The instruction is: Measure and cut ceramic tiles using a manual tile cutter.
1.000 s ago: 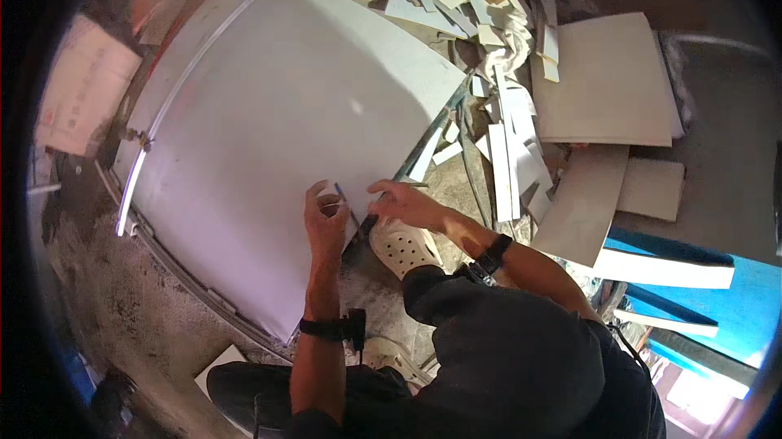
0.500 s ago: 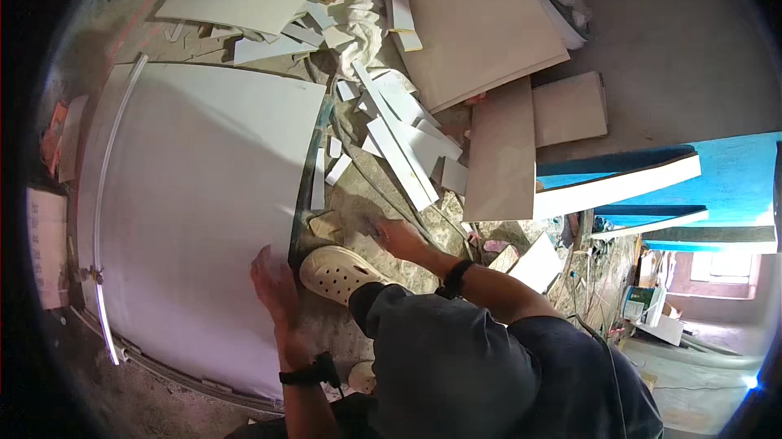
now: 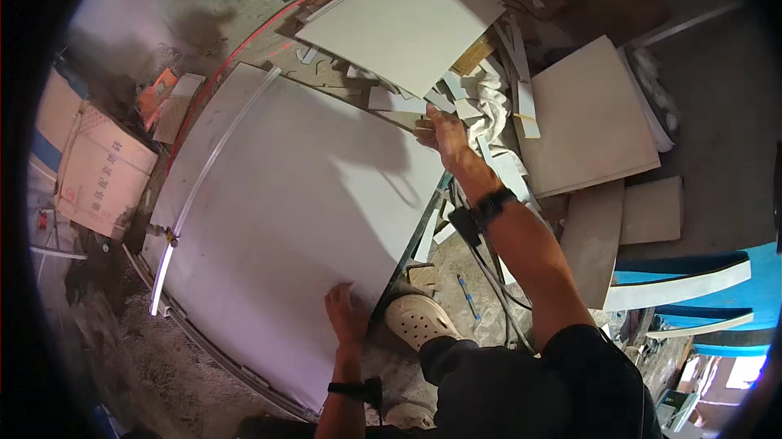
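Observation:
A large pale board lies flat in front of me, with a long, light metal strip along its left side. My left hand is at the board's near right edge, fingers loosely bent and apart, holding nothing. My right hand reaches out over the far right corner of the board, close to white offcuts. Its thumb and fingers look apart, and nothing shows between them. On the floor by my shoe lies a blue pen.
Another pale sheet lies beyond the board. White cloth and stacked panels are to the right, above blue curved pieces. Dark cables cross the floor. A cardboard box stands at left.
My view has swung left and farther ahead. My right hand has gone from low over the floor by my shoe to the board's far corner. The left hand stays near the board's edge.

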### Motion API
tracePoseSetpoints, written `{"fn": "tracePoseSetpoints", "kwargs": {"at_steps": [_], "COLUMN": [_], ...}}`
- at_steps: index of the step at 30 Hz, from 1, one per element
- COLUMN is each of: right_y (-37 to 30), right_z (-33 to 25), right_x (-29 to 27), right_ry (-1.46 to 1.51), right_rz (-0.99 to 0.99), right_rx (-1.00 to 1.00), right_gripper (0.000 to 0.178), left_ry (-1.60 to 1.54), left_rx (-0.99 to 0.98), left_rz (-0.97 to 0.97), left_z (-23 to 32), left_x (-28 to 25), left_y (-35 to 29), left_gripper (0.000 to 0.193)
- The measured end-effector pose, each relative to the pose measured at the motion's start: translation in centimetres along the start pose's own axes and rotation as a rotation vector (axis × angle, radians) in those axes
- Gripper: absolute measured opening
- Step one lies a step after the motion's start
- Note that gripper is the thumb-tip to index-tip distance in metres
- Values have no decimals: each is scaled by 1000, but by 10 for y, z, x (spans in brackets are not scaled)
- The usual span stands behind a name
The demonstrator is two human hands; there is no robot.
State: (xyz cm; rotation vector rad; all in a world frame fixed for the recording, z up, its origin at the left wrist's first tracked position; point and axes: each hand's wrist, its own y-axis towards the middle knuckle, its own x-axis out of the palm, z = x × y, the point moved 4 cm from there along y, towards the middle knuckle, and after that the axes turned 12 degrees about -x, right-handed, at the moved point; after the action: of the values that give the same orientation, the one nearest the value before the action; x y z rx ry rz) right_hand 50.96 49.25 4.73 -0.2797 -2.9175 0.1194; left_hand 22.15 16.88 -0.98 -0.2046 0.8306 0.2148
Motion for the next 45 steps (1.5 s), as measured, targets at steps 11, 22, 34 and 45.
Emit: {"fn": "tracePoseSetpoints", "kwargs": {"at_steps": [11, 22, 34, 45], "right_y": [63, -43, -193, -244], "right_z": [14, -7, -12, -31], "right_x": [32, -33, -112, -104], "right_ry": [43, 18, 15, 452], "right_rz": [233, 95, 3, 139], "right_rx": [107, 102, 84, -122], "right_gripper": [25, 26, 28, 57], "left_ry": [-49, -439, -389, -768], "left_rx": [-17, -448, -54, -402], "left_rz": [31, -75, -154, -1013], "left_z": [-2, -43, 64, 126], "left_x": [-5, -17, -97, -43], "left_y": [3, 63, 345, 280], "left_gripper": [32, 22, 43, 51]}}
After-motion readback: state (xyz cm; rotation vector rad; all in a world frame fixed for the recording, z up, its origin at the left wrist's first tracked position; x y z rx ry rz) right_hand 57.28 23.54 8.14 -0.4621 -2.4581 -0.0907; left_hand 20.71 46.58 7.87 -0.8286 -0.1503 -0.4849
